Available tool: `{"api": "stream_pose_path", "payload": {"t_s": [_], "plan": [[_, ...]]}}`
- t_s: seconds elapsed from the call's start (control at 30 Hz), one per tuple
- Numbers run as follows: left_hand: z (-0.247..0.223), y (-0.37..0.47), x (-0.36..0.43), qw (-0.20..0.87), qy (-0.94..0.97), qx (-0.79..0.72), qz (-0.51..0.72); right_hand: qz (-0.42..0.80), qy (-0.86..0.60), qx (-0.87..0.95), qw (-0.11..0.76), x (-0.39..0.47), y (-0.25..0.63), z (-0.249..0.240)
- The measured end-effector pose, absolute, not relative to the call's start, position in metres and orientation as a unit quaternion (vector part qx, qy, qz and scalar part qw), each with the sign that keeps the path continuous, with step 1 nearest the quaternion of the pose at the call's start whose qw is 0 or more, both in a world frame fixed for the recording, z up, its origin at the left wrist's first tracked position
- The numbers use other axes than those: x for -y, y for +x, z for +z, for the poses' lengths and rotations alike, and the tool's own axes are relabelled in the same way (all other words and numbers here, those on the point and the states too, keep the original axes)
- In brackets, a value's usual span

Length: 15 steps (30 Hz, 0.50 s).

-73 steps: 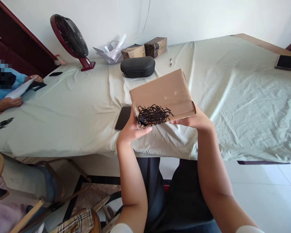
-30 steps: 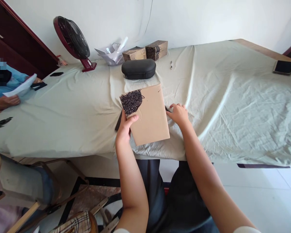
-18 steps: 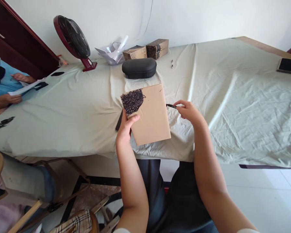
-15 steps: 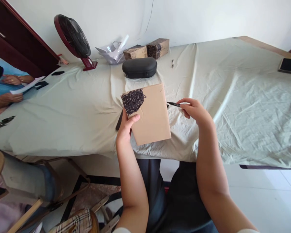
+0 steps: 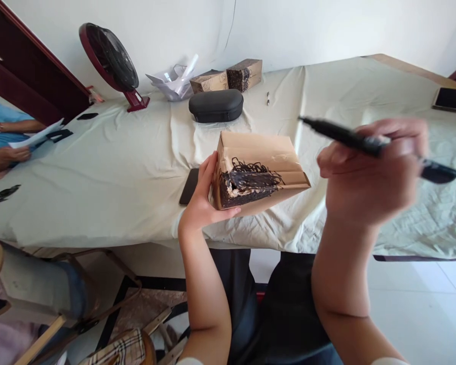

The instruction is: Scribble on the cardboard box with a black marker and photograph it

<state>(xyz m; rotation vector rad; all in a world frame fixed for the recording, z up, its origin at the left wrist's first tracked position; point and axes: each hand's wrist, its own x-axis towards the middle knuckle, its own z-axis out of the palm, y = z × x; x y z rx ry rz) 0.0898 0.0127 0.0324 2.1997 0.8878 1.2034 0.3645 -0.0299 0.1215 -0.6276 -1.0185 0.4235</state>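
A cardboard box (image 5: 266,147) is tilted above the near part of the cloth-covered table, black scribbles on its lower left side and edge. My left hand (image 5: 205,203) grips its left end, thumb beneath the scribbled side. Raised to the right of the box, my right hand (image 5: 376,172) is closed around a black marker (image 5: 338,133), whose tip points left and touches nothing. A dark flat phone-like object (image 5: 189,187) lies on the table just left of my left hand.
Behind the box lie a black case (image 5: 216,106), two scribbled boxes (image 5: 245,74) and a small pen (image 5: 268,98). A red fan (image 5: 112,58) stands back left. At the far left, a person's hands hold paper (image 5: 38,134). A tablet (image 5: 449,99) lies far right.
The box has been turned from its broad face to show a scribbled side and edge. My right hand has lifted and moved right with the marker, nearer the camera.
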Motion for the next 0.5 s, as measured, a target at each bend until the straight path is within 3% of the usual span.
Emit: {"api": "stream_pose_path", "payload": {"t_s": [0.23,0.5], "plan": [[0.035,0.089,-0.009,0.241,0.810,-0.328,0.422,0.248,-0.327,0.545,0.731,0.029,0.348,0.105],[0.035,0.087,-0.009,0.198,0.825,-0.331,0.414,0.238,-0.322,0.524,0.752,0.018,0.351,0.102]]}}
